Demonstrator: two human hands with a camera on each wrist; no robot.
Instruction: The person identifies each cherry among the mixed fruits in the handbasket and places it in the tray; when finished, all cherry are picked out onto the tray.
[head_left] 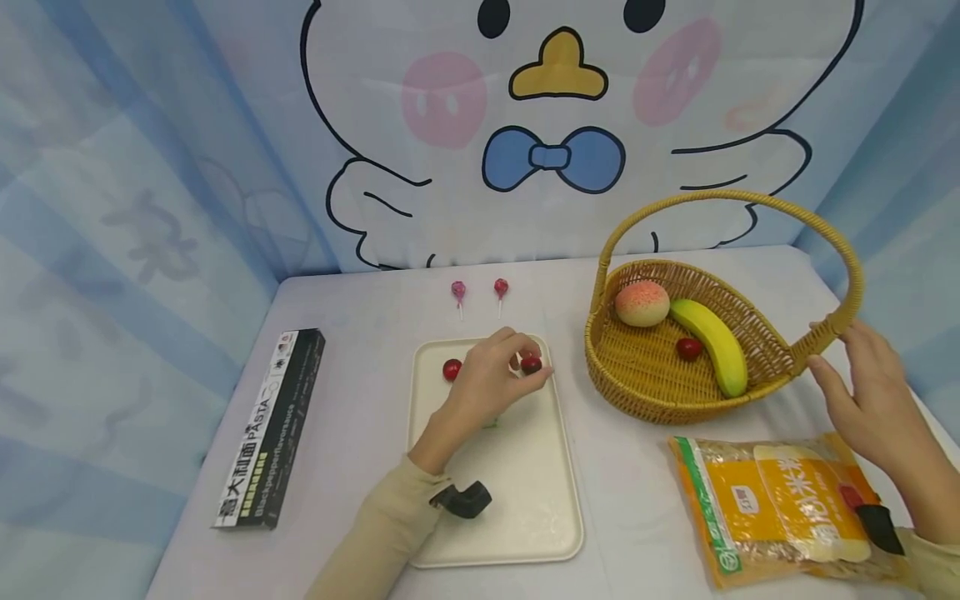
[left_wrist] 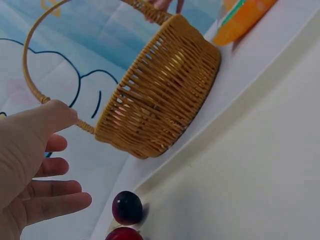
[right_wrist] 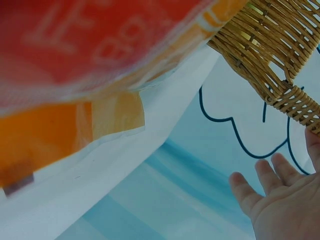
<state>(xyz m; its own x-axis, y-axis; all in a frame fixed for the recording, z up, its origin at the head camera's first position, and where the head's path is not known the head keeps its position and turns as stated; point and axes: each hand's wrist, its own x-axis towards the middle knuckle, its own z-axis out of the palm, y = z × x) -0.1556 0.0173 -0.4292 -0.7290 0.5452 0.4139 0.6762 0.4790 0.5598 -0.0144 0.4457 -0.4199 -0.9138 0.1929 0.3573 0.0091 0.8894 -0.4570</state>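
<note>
Wicker of the basket (head_left: 645, 375) is seen from outside in the left wrist view, whereas only the head view shows its contents: a peach (head_left: 642, 302), a banana (head_left: 711, 333) and one cherry (head_left: 688, 348). In the head view a dark cherry (head_left: 532, 364) is pinched at the fingertips of the left hand (head_left: 491, 375) over the cream tray (head_left: 517, 517), with a second cherry (head_left: 452, 369) lying just left of that hand. The right hand (head_left: 862, 392) is held with fingers spread and relaxed, touching the basket handle (head_left: 825, 333) at its right end.
</note>
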